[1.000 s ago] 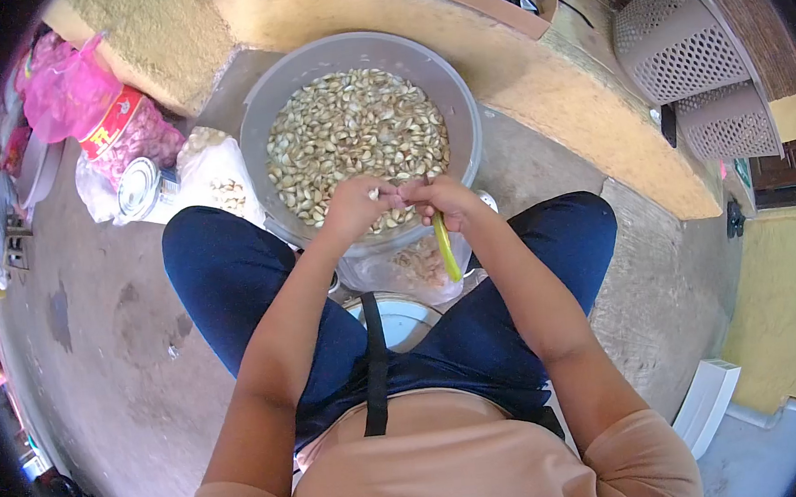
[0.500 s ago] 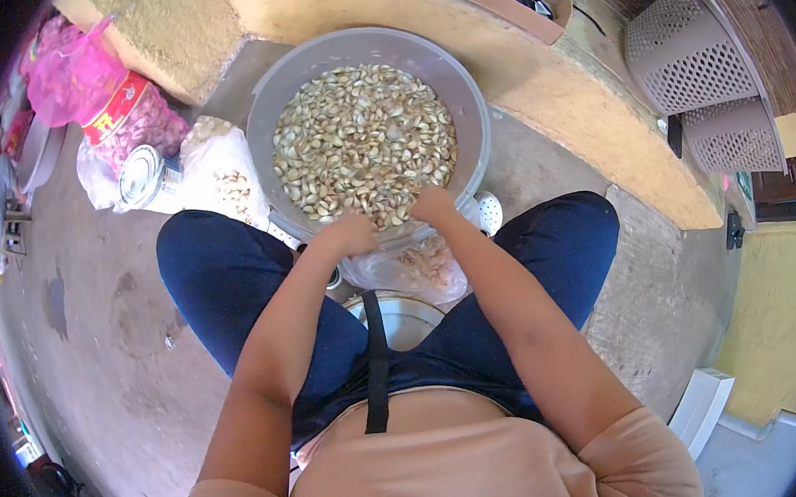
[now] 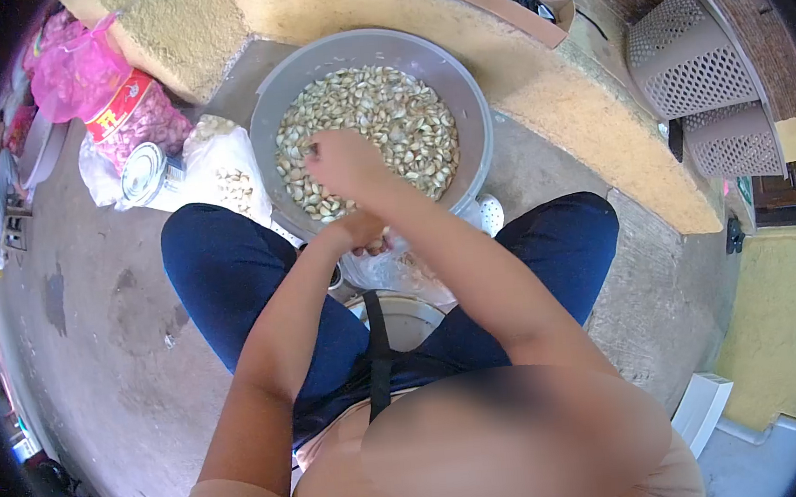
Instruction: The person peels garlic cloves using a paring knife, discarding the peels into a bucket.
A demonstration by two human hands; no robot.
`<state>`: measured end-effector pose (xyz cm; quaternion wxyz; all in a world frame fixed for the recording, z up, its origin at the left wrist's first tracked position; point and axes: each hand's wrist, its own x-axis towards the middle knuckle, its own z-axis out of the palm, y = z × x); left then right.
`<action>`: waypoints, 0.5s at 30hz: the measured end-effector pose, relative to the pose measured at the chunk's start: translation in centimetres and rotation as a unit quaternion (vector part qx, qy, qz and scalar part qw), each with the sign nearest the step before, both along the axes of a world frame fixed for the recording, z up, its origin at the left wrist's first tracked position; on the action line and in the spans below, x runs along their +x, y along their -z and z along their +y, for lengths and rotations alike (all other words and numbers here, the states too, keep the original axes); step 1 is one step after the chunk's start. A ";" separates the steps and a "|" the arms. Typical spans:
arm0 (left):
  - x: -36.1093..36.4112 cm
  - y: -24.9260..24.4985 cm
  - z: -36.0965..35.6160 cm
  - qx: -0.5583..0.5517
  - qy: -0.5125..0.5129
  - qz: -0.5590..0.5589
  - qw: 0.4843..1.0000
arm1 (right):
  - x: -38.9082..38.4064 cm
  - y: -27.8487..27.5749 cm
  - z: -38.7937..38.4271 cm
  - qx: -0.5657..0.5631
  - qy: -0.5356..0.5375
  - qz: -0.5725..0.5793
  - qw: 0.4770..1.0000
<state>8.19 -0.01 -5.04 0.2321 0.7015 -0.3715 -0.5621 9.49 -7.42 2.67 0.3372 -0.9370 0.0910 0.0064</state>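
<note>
A large grey tub (image 3: 265, 100) full of garlic cloves (image 3: 387, 109) stands between my knees. My left hand (image 3: 364, 228) is closed at the tub's near rim, and a few garlic cloves show at its fingers. Over the cloves, toward the tub's left side, my right hand (image 3: 346, 164) is curled with its back to me. Something small and dark shows at its fingertips, too small to name. The right forearm crosses above my left hand. Below the rim lies a clear plastic bag (image 3: 428, 279) with pale peelings, partly hidden by my arm.
Left of the tub are a white sack (image 3: 223, 159) with loose cloves, a tin can (image 3: 144, 175) and a pink mesh bag (image 3: 140, 124). A pale round basin (image 3: 403, 318) sits between my thighs. A low yellow ledge (image 3: 554, 96) curves behind, bearing a cardboard box (image 3: 514, 6).
My right hand has moved up and left from the near rim, over the cloves. My left hand has shifted slightly right and stays near the rim.
</note>
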 end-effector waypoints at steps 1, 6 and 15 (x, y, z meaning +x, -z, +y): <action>0.0 0.7 0.0 -0.025 -0.099 0.096 0.990 | -0.9 -0.2 -1.2 0.009 0.013 -0.010 1.000; 0.2 -0.6 -0.5 -0.081 -0.352 0.335 0.870 | -7.6 0.1 -8.5 0.071 -0.017 0.026 0.997; -2.9 -4.3 -2.4 -0.108 -0.323 0.339 0.877 | -13.3 1.2 -7.8 0.292 0.036 0.039 0.955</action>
